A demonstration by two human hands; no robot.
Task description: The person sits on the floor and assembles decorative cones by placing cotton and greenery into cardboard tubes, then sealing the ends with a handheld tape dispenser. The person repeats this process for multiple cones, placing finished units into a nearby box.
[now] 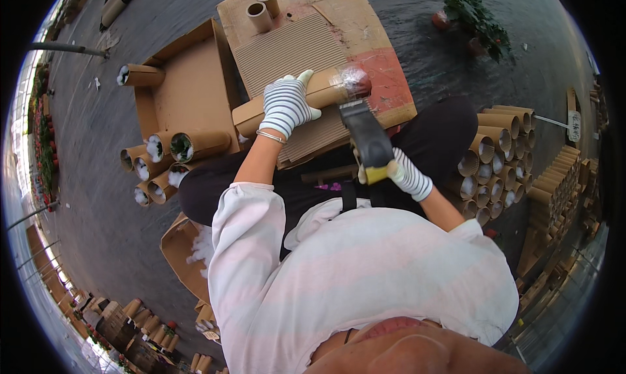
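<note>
My left hand (288, 103), in a striped glove, grips a cardboard tube (320, 88) that lies slantwise over corrugated cardboard sheets (293, 46). A red-brown pot (362, 82) sits in the tube's right end, with clear tape across it. In my gloved right hand (406, 173) is a packing tape dispenser (367, 134), somewhat blurred; its toothed edge is close below the taped end of the tube. Two short cardboard cores (259, 17) stand upright at the far end of the cardboard-topped work surface (381, 27).
An open cardboard box (190, 90) lies to the left, near tubes stuffed with white wadding (183, 147). More tubes are stacked at the right (494, 154). Potted leafy plants (477, 24) lie on the dark floor beyond. Another box (183, 261) holds white wadding.
</note>
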